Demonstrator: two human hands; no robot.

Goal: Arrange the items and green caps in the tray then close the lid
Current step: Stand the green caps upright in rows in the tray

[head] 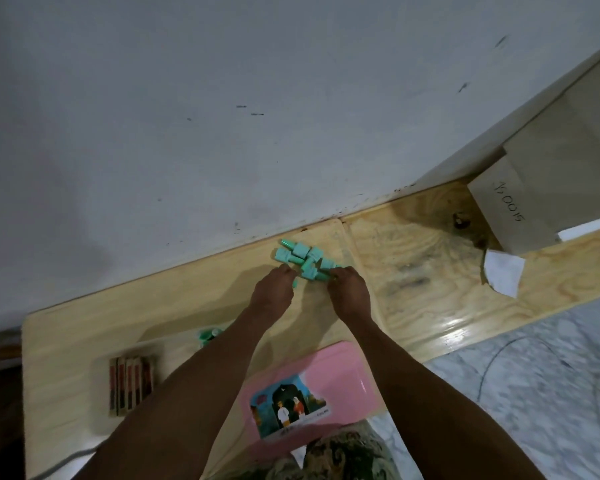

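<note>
Centre frame, on the tabletop (174, 306): green caps (303, 258) in a cluster; left hand (272, 294) and right hand (349, 292), fingers curled narrow, touching its near edge. Pink lid (329, 368) lower centre.

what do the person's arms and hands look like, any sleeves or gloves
Both arms are bare up to the frame edge: no sleeves in view. The left hand and right hand wear no gloves, and no rings, watch or bracelets show on them.
</note>
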